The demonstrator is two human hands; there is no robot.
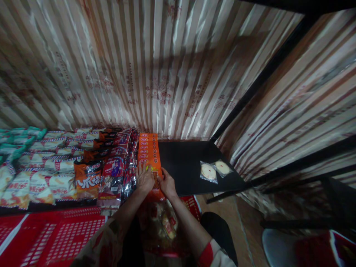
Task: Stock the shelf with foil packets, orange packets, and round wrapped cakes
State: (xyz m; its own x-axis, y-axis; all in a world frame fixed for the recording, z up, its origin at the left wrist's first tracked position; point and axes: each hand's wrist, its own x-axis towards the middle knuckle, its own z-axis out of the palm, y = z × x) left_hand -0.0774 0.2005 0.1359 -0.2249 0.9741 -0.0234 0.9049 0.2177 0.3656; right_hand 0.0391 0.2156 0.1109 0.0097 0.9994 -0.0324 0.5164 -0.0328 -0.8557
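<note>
A row of overlapping orange packets (148, 148) lies on the black shelf, running from the curtain to the front edge. Flat on the left side of the front packet rests my left hand (145, 179), its fingers stretched out and a little apart. My right hand (168, 184) is closed on the right edge of that same packet, thumb on top; its fingertips are partly hidden. Immediately left of the orange row stand dark red snack packets (112, 174), close to my left hand.
White snack bags (62, 186), orange-brown bags (88, 180) and green bags (11, 148) fill the left. Two round clear-wrapped items (208, 172) lie on the black shelf (180, 159). Below are a red basket (75, 233) and bagged food (168, 224). A metal post (250, 89) slants at right.
</note>
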